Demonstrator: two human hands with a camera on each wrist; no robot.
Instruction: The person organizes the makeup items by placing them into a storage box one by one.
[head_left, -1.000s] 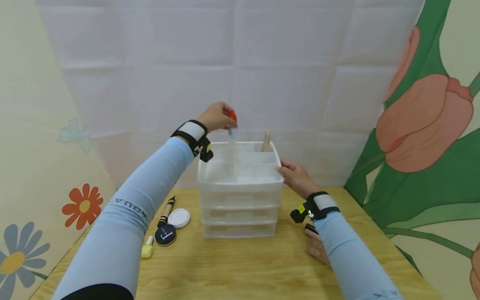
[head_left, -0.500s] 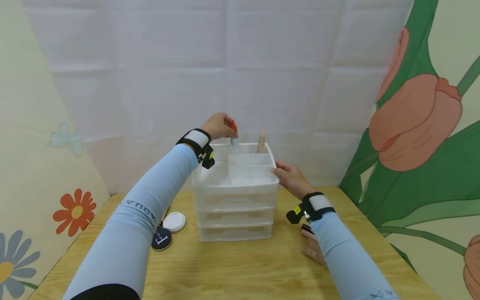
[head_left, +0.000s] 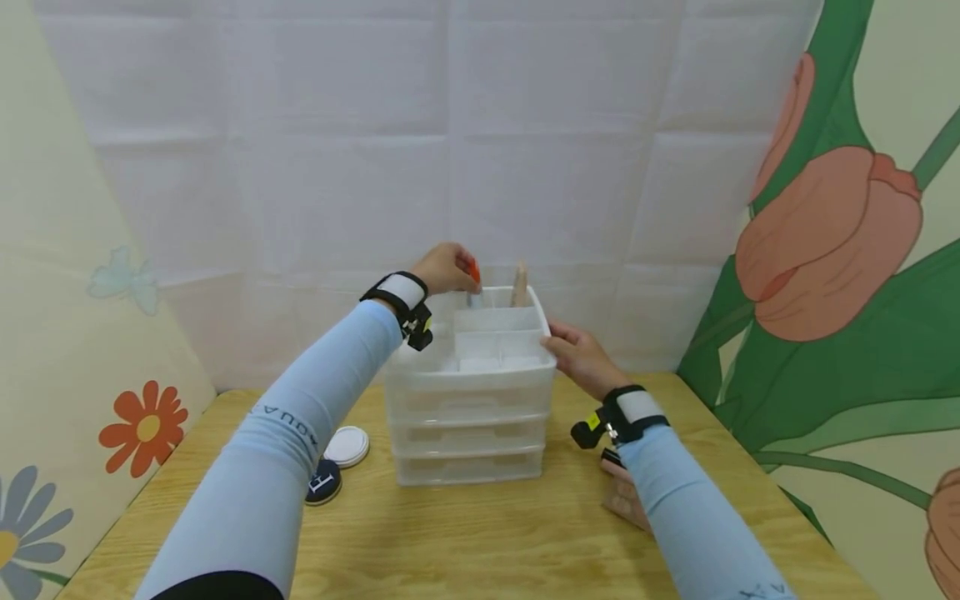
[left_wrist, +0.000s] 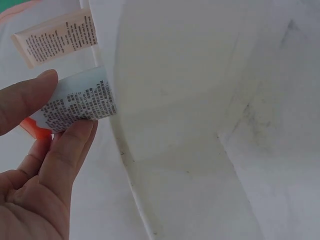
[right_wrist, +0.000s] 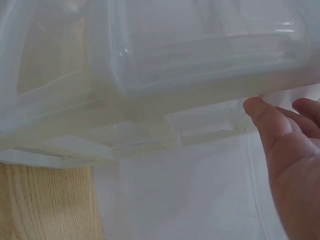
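Note:
In the head view, my left hand (head_left: pixel 444 268) is over the back of a white translucent drawer organizer (head_left: pixel 468 397). Its thumb and fingers pinch a light blue squeeze tube (left_wrist: pixel 82 100) printed with small text and orange at one end. The tube's other end dips behind the wall of a back compartment. A beige tube (head_left: pixel 520 285) stands in the same back row, to the right. My right hand (head_left: pixel 588 362) touches the organizer's right side near the top rim, its fingers fairly straight; in the right wrist view the thumb (right_wrist: pixel 265 112) lies against the plastic.
Left of the organizer lie a white round lid (head_left: pixel 347 447) and a dark blue round case (head_left: pixel 324 482), partly behind my left sleeve. A pinkish-beige item with a black end (head_left: pixel 624 496) lies by my right forearm. The wooden table (head_left: pixel 450 542) meets a white cloth backdrop (head_left: pixel 337 200).
My left hand has lowered the light blue tube into the organizer's back compartment. The right hand keeps its place on the side. The head view has shifted slightly.

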